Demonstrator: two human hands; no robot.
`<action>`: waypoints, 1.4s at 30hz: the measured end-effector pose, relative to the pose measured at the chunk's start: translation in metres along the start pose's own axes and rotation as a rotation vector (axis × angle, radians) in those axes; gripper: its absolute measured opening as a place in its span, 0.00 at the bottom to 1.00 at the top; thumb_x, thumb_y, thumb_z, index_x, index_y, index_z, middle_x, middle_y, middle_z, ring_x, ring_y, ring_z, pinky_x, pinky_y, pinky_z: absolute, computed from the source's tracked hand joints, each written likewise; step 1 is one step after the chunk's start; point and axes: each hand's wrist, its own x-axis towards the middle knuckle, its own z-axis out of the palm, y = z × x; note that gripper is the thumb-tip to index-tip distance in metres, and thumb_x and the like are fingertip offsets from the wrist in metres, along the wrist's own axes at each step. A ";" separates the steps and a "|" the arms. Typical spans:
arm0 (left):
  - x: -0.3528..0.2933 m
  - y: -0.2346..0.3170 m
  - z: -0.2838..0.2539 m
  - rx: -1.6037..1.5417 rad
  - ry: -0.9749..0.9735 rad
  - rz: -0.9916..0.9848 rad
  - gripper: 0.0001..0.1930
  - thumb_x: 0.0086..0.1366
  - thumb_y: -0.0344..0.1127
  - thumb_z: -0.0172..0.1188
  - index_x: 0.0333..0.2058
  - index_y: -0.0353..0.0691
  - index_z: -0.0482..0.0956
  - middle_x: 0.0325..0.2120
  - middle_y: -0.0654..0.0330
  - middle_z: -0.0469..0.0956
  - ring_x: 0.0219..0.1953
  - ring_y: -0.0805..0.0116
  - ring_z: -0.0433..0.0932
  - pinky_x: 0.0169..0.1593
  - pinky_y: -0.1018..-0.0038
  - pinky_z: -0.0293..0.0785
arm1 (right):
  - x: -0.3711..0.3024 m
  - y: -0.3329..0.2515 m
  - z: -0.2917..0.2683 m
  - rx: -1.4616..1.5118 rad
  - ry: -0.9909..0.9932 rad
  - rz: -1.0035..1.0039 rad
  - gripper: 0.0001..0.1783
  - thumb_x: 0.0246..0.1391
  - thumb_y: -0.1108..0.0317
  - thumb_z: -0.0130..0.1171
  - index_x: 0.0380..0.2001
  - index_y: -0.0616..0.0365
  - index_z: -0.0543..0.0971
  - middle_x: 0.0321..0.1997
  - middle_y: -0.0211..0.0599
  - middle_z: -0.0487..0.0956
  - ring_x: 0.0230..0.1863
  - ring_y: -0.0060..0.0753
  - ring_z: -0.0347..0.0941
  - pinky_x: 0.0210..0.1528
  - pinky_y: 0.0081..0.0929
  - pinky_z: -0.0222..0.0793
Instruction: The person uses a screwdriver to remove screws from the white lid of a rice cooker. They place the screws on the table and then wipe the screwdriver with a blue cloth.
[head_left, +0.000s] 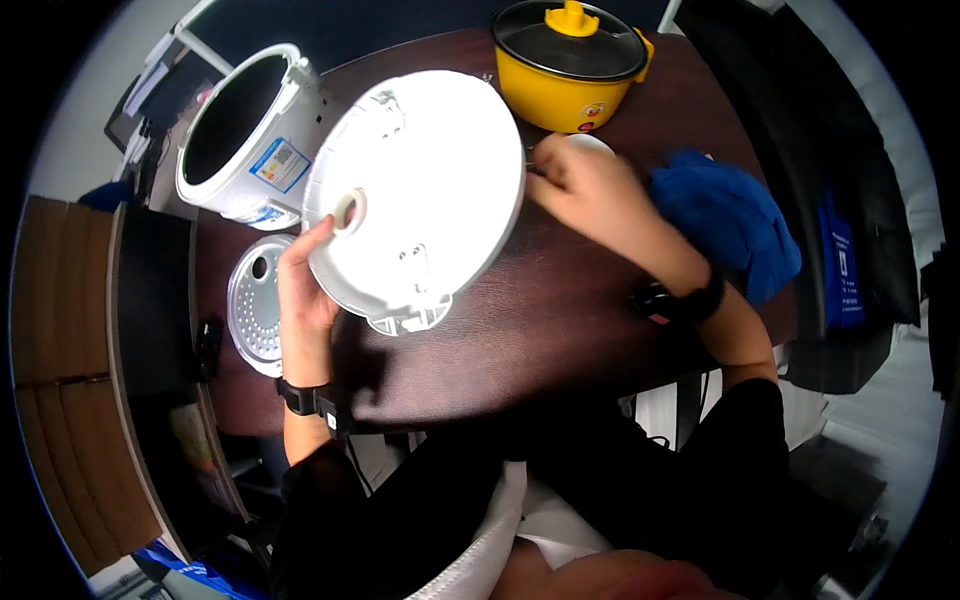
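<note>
— Since the round white lid (430,190) is held up over the worktop (540,330), what's each of the hands actually doing?

— Left hand (308,280) has it by the left edge, thumb on the face we can see, right beside a raised ring with a hole through it. So that one's definitely gripping. Right hand (588,182) is up at the opposite edge with the fingers curled in, but it's super blurry. Can't tell if it's pinching something or even touching the rim.

— Fair enough. What's around them?

— White pot (235,195) at the upper left, open at the top, blue-and-white label on its side. Below that, a grey disc (255,312) full of little holes plus one bigger one, lying flat and partly behind the left forearm.

— And over on the right?

— Yellow pot (555,95) at the back, dark lid on with a yellow knob (572,20). Some small white thing (592,143) peeks out behind the right hand, mostly hidden. Blue cloth (725,225) bunched up just past the right forearm.
</note>
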 end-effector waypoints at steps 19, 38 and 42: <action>-0.002 -0.012 0.003 0.136 0.014 0.159 0.26 0.60 0.31 0.54 0.55 0.25 0.61 0.45 0.43 0.74 0.45 0.58 0.78 0.48 0.68 0.79 | 0.001 0.048 -0.057 -0.587 -0.001 -0.128 0.14 0.56 0.66 0.53 0.46 0.54 0.75 0.39 0.44 0.78 0.42 0.43 0.75 0.43 0.37 0.68; -0.009 -0.024 0.010 0.202 -0.057 0.147 0.25 0.59 0.28 0.53 0.56 0.29 0.63 0.40 0.50 0.78 0.41 0.66 0.79 0.48 0.73 0.76 | 0.021 0.064 -0.077 -0.761 -0.029 -0.278 0.22 0.46 0.65 0.63 0.46 0.56 0.73 0.40 0.43 0.75 0.44 0.45 0.71 0.46 0.37 0.68; -0.009 -0.009 0.005 0.236 0.028 0.255 0.25 0.58 0.30 0.54 0.54 0.28 0.64 0.38 0.50 0.79 0.41 0.64 0.79 0.47 0.72 0.77 | 0.005 0.038 -0.020 -0.546 -0.246 -0.350 0.33 0.42 0.53 0.67 0.50 0.59 0.71 0.41 0.43 0.74 0.43 0.44 0.71 0.44 0.37 0.67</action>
